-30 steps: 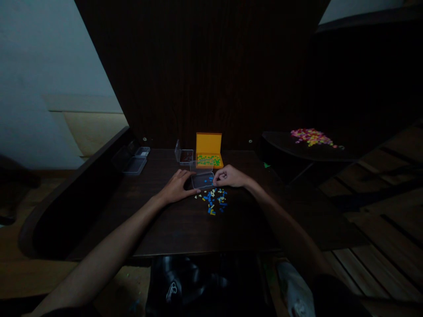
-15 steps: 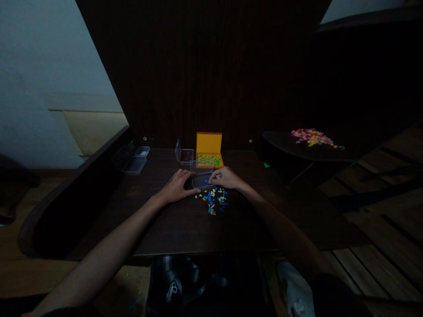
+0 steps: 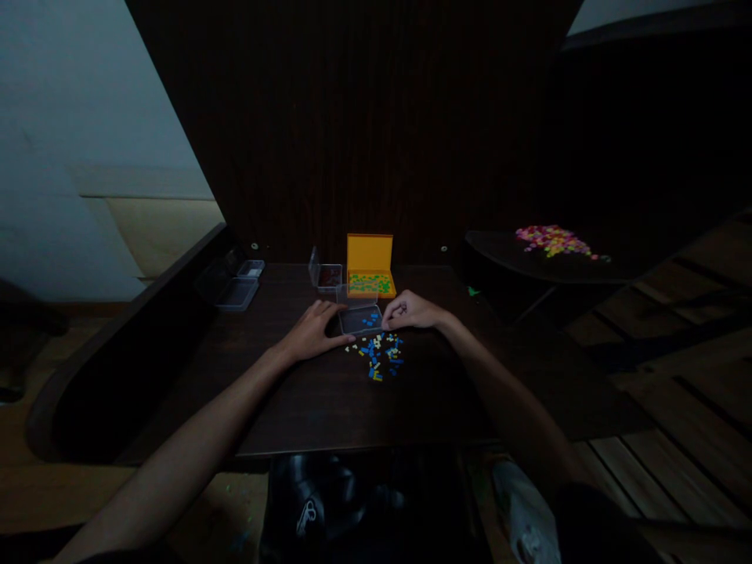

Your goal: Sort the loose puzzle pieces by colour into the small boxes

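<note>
Right hand (image 3: 404, 312) has shifted rightward, fingers curled, hold unclear; our half-open left hand (image 3: 314, 330) touches the box (image 3: 352, 320); if it slips, we could scatter bits (image 3: 374, 355) by that thumb

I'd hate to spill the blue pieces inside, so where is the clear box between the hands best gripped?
Probably hold the clear box by its left and right side walls, coming from each side: it lies flat, its lid raised at the back, and loose pieces lie along the front. The left hand is at the left wall.
</note>
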The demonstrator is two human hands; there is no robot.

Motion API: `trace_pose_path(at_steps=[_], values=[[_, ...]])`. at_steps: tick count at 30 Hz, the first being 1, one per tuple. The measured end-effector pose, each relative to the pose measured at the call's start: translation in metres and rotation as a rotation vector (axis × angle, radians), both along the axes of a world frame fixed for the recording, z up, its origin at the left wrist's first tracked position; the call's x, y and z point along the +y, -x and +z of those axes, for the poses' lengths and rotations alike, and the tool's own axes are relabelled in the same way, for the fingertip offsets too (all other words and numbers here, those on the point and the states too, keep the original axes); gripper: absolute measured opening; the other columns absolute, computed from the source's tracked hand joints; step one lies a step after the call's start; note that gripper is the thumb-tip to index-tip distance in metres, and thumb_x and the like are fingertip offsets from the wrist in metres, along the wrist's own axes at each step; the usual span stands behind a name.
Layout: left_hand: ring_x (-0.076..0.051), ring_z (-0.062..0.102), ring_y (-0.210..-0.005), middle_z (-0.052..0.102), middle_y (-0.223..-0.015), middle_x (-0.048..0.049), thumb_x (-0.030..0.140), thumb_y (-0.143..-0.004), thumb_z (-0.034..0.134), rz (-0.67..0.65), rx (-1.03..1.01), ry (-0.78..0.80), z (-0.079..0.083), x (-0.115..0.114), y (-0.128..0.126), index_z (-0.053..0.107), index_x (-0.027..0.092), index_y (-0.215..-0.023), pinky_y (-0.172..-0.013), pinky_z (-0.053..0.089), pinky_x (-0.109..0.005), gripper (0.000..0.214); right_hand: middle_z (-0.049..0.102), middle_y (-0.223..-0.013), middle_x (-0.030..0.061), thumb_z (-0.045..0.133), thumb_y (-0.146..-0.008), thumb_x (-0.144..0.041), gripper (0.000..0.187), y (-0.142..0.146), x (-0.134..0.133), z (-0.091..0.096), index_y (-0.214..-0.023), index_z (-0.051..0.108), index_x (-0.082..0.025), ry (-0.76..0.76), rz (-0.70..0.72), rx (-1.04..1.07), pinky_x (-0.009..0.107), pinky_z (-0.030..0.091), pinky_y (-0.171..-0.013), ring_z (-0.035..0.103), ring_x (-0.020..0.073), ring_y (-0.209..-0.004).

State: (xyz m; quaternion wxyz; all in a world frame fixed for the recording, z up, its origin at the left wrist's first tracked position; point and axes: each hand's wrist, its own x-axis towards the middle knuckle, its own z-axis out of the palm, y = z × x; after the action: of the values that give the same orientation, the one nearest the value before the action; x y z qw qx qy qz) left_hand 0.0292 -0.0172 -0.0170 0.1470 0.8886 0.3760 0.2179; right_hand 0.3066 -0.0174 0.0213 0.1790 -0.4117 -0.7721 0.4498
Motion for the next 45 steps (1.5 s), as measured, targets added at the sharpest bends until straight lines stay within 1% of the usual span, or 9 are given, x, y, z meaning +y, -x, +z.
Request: trace_pose_path(at_steps=[4,12,17,28,32,37,39,42,45], values=[[-0.031,0.051,-0.114,0.060,-0.119,-0.0095,0.063,-0.082,0.061,0.012,0.018,-0.005,0.002,-0.001,0.000,0.054,0.020,-0.128,-0.100,0.042,-0.046,0.064,0.046,-0.047,-0.0059,0.073,-0.070,-0.040,0.033,-0.008,-0.002,0.006,-0.083,0.079,-0.010,-0.011,0.052,-0.100,0.023,0.020,-0.049,0.028,0.0056,-0.047],[-0.032,0.051,-0.116,0.060,-0.122,-0.0102,0.063,-0.082,0.060,0.047,0.031,-0.028,0.000,0.000,0.000,0.053,0.020,-0.129,-0.101,0.041,-0.048,0.065,0.045,-0.048,-0.0061,0.072,-0.071,-0.037,0.034,-0.002,0.004,-0.008,-0.094,0.080,-0.013,-0.094,0.075,-0.232,0.024,0.021,-0.049,0.032,0.0064,-0.048],[-0.032,0.051,-0.116,0.059,-0.123,-0.0108,0.062,-0.082,0.061,0.052,0.039,-0.018,-0.001,0.001,0.000,0.053,0.018,-0.128,-0.103,0.040,-0.047,0.064,0.044,-0.048,-0.0065,0.072,-0.070,-0.036,0.031,-0.001,0.005,-0.011,-0.089,0.080,-0.013,-0.087,0.059,-0.239,0.024,0.021,-0.049,0.031,0.0065,-0.048],[-0.031,0.052,-0.116,0.059,-0.121,-0.0100,0.063,-0.082,0.061,0.046,0.017,-0.029,-0.001,0.001,0.001,0.054,0.021,-0.127,-0.101,0.042,-0.047,0.062,0.042,-0.046,-0.0085,0.065,-0.070,-0.023,0.020,0.003,0.001,-0.008,-0.081,0.077,-0.011,-0.040,0.061,-0.257,0.022,0.021,-0.047,0.031,0.0056,-0.045],[-0.031,0.052,-0.115,0.059,-0.121,-0.0104,0.063,-0.082,0.060,0.043,0.017,-0.024,-0.001,0.001,0.001,0.054,0.019,-0.127,-0.101,0.042,-0.046,0.063,0.045,-0.046,-0.0081,0.065,-0.071,-0.025,0.019,0.004,0.000,-0.005,-0.078,0.073,-0.010,-0.001,0.069,-0.199,0.021,0.022,-0.046,0.034,0.0056,-0.045],[-0.030,0.052,-0.115,0.060,-0.119,-0.0102,0.064,-0.082,0.059,0.038,0.021,-0.018,0.000,0.001,0.001,0.054,0.020,-0.127,-0.100,0.043,-0.045,0.063,0.060,-0.057,-0.0030,0.064,-0.073,-0.030,0.019,0.005,-0.003,0.001,-0.080,0.066,-0.012,0.085,0.023,0.067,0.020,0.034,-0.049,0.048,0.0071,-0.049],[-0.030,0.052,-0.115,0.059,-0.120,-0.0107,0.063,-0.083,0.059,0.040,0.028,-0.022,0.000,0.001,0.001,0.053,0.019,-0.128,-0.100,0.043,-0.045,0.063,0.066,-0.065,-0.0002,0.065,-0.074,-0.032,0.021,0.007,-0.004,0.002,-0.082,0.064,-0.013,0.095,-0.009,0.141,0.019,0.034,-0.046,0.048,0.0062,-0.047],[-0.031,0.052,-0.114,0.059,-0.120,-0.0111,0.063,-0.082,0.060,0.044,0.039,-0.025,0.000,0.001,0.001,0.053,0.019,-0.128,-0.099,0.043,-0.046,0.064,0.072,-0.077,0.0035,0.065,-0.075,-0.034,0.023,0.009,-0.005,0.002,-0.086,0.063,-0.014,0.107,-0.042,0.174,0.019,0.033,-0.041,0.044,0.0044,-0.042],[-0.031,0.052,-0.113,0.059,-0.119,-0.0107,0.063,-0.082,0.060,0.038,0.039,-0.022,0.000,0.001,0.001,0.053,0.019,-0.128,-0.100,0.043,-0.046,0.064,0.072,-0.079,0.0041,0.068,-0.075,-0.035,0.024,0.011,-0.003,-0.003,-0.085,0.064,-0.014,0.066,-0.101,0.193,0.019,0.036,-0.042,0.048,0.0058,-0.046]])
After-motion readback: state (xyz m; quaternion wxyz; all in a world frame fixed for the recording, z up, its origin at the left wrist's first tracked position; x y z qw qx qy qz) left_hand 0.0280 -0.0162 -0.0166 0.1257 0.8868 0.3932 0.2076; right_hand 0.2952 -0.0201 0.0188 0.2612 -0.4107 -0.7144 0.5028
